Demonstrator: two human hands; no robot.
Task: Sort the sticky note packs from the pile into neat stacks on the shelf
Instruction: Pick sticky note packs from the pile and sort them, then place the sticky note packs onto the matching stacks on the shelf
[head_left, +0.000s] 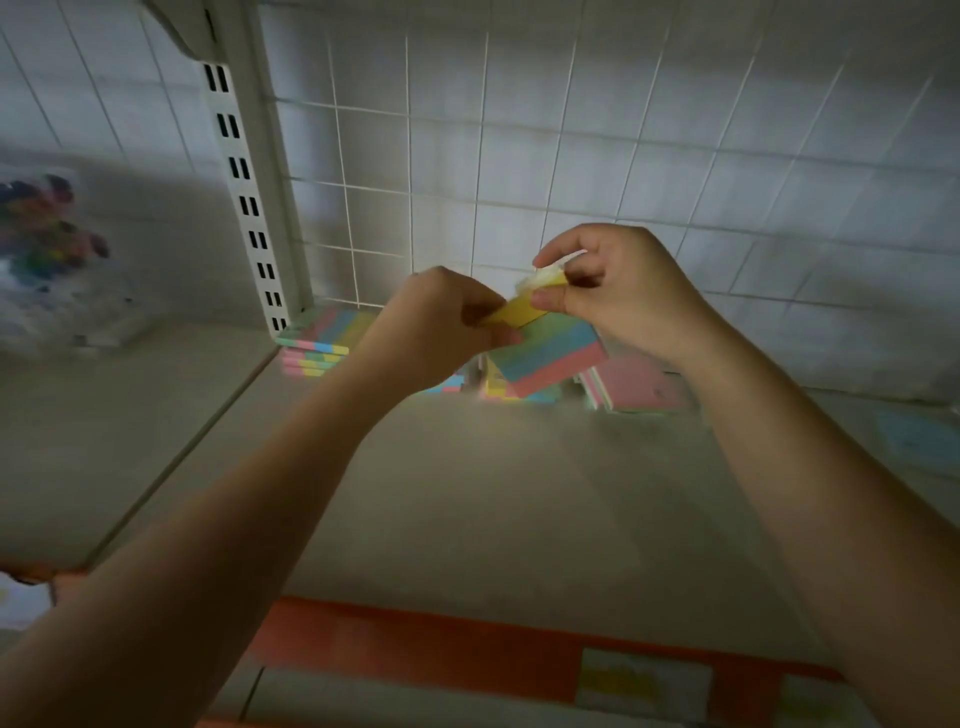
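Orange shelf-front strip (415, 654) nearest; grey shelf (493, 493) beyond. Left hand (436, 322) and right hand (618, 291) both pinch small yellow paper sticky note pack (522, 309) in air. Behind, loose pile of striped pastel packs (545, 358); neat striped stack (324, 338) at back left. Likely sorting; next, set pack squarely on stack

Single view only, head-mounted and wide-angle. It looks forward and down into a shelf (467, 493) bay, facing the wire grid back panel (519, 156), with the slotted upright (244, 197) at upper left. Position is close: both forearms enter from the bottom edge. Lines bow toward the frame edges; focus is soft.
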